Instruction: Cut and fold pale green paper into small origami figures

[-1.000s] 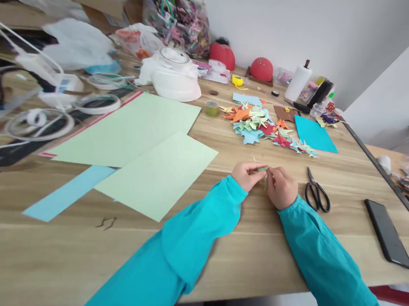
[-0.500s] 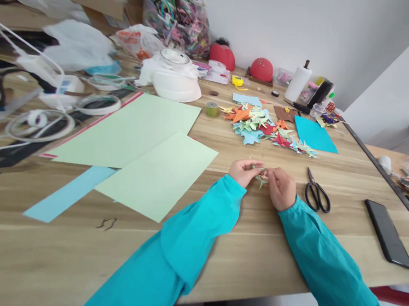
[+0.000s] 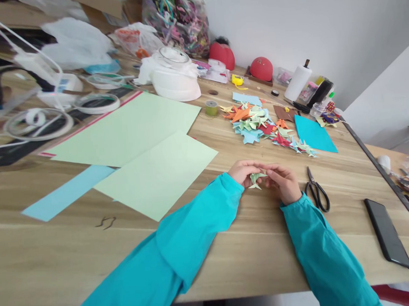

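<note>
While the pale green folded piece [image 3: 256,179] sits pinched between my narrowed fingers, left hand [image 3: 243,173] on its left end and right hand [image 3: 284,185] on its right, its long axis runs left to right, with neither hand nearer, low over the counter [image 3: 231,243]. The scissors [image 3: 317,193] lie just right of my right hand. The green sheet [image 3: 157,172] is left and the colourful pile [image 3: 261,124] far.

Pale green folded paper [image 3: 256,179], teal sleeves [image 3: 195,227], black scissors [image 3: 317,193]
</note>
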`<action>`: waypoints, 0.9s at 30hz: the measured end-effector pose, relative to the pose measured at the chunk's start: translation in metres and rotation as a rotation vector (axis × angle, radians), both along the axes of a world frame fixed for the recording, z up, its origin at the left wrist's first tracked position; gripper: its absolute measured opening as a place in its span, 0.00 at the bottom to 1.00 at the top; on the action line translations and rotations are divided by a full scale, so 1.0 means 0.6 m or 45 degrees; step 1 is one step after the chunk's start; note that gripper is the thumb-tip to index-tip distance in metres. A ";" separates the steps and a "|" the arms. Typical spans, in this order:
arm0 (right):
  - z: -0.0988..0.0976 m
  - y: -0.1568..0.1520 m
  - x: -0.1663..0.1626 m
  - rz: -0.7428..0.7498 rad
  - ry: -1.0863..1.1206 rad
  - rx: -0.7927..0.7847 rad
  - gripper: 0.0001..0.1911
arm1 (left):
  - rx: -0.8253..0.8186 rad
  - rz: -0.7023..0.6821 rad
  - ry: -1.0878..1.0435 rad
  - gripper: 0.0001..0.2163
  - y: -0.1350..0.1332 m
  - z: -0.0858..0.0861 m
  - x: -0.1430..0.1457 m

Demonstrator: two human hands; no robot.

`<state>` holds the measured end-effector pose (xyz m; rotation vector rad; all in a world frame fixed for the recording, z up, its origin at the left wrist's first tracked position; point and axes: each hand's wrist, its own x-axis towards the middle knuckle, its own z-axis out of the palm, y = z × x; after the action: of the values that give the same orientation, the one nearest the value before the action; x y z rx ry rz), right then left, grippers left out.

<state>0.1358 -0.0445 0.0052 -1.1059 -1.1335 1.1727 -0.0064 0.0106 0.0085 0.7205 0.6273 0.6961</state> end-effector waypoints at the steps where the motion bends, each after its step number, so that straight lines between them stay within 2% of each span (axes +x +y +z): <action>1: 0.000 0.000 0.001 0.050 -0.005 -0.027 0.09 | -0.004 -0.003 0.011 0.07 0.001 0.000 -0.001; 5: 0.000 0.001 0.004 0.162 -0.009 -0.070 0.11 | -0.013 -0.023 0.072 0.06 0.005 0.004 -0.003; 11: 0.002 0.000 0.001 0.178 -0.074 -0.071 0.11 | 0.046 -0.035 0.136 0.05 0.008 0.003 -0.006; 17: 0.004 0.001 -0.003 0.119 -0.108 -0.050 0.12 | -0.042 -0.025 0.109 0.07 0.004 0.006 -0.006; 20: 0.002 0.002 -0.001 0.104 -0.115 -0.061 0.12 | -0.100 -0.012 0.064 0.10 0.003 0.010 -0.003; 24: -0.001 0.003 0.001 0.081 -0.070 -0.100 0.13 | -0.166 -0.009 -0.006 0.20 0.004 0.018 -0.005; 27: -0.002 0.004 0.002 0.046 0.001 -0.137 0.13 | -0.121 0.036 -0.060 0.23 0.004 0.020 -0.008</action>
<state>0.1370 -0.0421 0.0042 -1.1706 -1.1043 1.2747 -0.0115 0.0130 0.0203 0.6066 0.6246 0.7023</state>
